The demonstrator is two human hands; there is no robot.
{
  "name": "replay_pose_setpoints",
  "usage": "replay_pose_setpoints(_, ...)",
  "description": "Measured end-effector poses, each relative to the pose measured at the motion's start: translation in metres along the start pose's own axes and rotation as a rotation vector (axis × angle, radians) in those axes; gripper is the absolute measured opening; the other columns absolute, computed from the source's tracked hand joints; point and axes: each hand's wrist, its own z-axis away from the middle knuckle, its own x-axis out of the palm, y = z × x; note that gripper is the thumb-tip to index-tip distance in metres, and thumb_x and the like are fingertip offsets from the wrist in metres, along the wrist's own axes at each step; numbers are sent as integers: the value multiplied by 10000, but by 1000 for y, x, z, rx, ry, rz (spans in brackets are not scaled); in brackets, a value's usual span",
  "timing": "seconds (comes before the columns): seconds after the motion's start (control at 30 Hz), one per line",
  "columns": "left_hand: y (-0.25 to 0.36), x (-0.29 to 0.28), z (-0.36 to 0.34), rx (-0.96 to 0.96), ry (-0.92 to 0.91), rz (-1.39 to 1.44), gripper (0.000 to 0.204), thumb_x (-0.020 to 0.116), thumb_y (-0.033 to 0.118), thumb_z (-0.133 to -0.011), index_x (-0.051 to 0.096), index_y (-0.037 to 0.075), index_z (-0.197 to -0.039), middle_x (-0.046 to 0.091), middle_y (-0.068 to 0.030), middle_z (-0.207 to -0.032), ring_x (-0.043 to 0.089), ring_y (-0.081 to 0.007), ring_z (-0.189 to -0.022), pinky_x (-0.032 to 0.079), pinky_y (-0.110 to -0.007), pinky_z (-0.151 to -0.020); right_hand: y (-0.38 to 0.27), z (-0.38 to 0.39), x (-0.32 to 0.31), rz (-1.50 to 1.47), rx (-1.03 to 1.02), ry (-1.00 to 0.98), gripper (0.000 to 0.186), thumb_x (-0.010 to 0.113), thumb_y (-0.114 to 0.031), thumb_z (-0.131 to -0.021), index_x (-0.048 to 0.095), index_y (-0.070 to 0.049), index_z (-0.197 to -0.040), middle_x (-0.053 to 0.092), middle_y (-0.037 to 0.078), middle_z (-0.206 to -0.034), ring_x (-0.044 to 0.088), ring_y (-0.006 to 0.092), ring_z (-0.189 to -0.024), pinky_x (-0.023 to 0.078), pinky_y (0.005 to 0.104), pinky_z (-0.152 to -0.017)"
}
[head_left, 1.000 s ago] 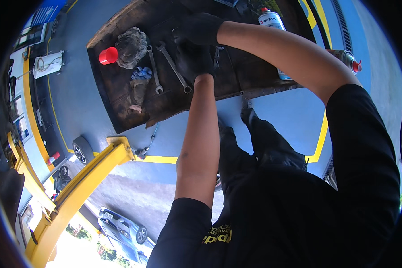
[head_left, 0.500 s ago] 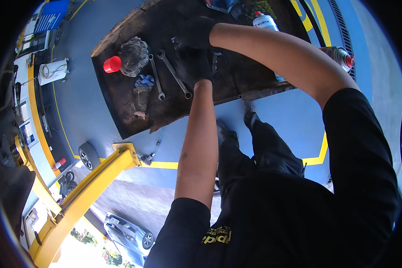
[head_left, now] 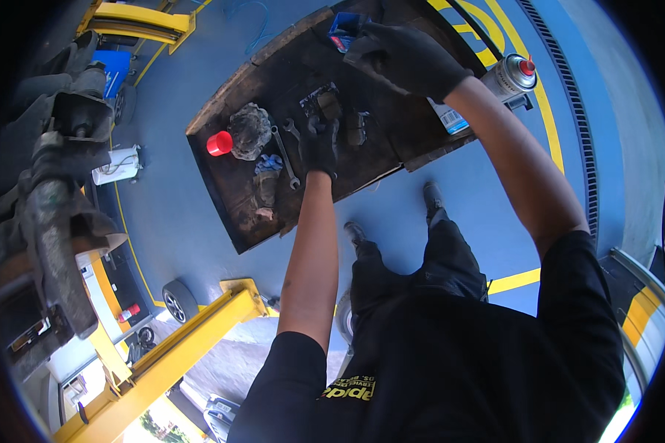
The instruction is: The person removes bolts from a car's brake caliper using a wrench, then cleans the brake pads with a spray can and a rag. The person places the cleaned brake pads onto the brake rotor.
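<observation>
My left hand (head_left: 318, 150), in a dark glove, is low over the dark work surface (head_left: 384, 136). Its fingers curl at a brownish block like a brake pad (head_left: 329, 108) and appear to grip its near edge. A similar pad (head_left: 357, 130) lies just to the right, and a small silvery piece (head_left: 310, 98) to the left. Farther right, my gloved right hand (head_left: 414, 63) is raised, fingers stretched leftward beside a small blue box (head_left: 345, 31); nothing shows in it. One wrench (head_left: 284, 156) lies left of my left hand, which partly covers a second wrench (head_left: 292, 129).
A crumpled grey rag (head_left: 250, 131), a red cap (head_left: 219, 143) and a blue cloth (head_left: 269, 163) lie at the left. Beyond my right wrist stand a spray can (head_left: 511, 76) and a white-blue can (head_left: 449, 117). A yellow lift arm (head_left: 177, 343) and dark vehicle parts (head_left: 56, 199) are at left.
My hands, close together before, are now apart: the right has moved right, the left sits nearer. The pads have come into sight. The view has shifted, showing vehicle parts at left.
</observation>
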Motion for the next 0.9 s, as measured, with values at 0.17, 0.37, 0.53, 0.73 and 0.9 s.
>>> replay_pose_setpoints(0.17, -12, -150, 73, 314, -267, 6, 399, 681, 187, -1004, 628, -32, -1334, 714, -102, -1118, 656, -146, -1080, 527, -314, -965, -90, 79, 15, -391, 503, 34, 303, 741, -240, -961, 625, -21, -1135, 713, 96, -985, 702, 221, -939, 535, 343, -828)
replay_pose_setpoints(0.37, 84, -386, 126, 236, 69, -53, 258, 630, 138, -1029, 690, -22, -1223, 730, -57, -1059, 687, -141, -1016, 545, -318, -907, -262, 111, 85, -1006, 513, 327, 210, 724, -199, -996, 605, -40, -1062, 615, -37, -933, 583, 68, -874, 528, 273, -740)
replay_pose_setpoints(0.53, 258, -418, 201, 967, -476, -340, 350, 745, 152, -906, 697, 44, -1236, 731, -140, -1119, 725, -244, -973, 559, -350, -853, -389, 66, 86, -764, 255, 334, 212, 713, -136, -971, 614, -62, -1143, 619, 9, -941, 620, 127, -866, 558, 324, -826)
replay_pose_setpoints(0.73, 268, -406, 255, 1563, -384, 27, 306, 696, 229, -930, 680, 54, -1181, 706, -128, -1129, 694, -254, -1048, 523, -376, -984, -496, 9, 46, -519, -50, 319, 199, 668, -169, -1004, 588, -65, -1154, 637, 30, -961, 630, 123, -868, 542, 301, -783)
replay_pose_setpoints(0.9, 225, -465, 261, 1252, -489, 426, 294, 626, 217, -986, 632, 39, -1220, 688, -123, -1160, 682, -219, -1055, 533, -345, -957, -504, -16, 8, -442, -159, 477, 196, 631, -196, -1032, 566, -67, -1163, 651, 48, -977, 637, 120, -870, 528, 281, -746)
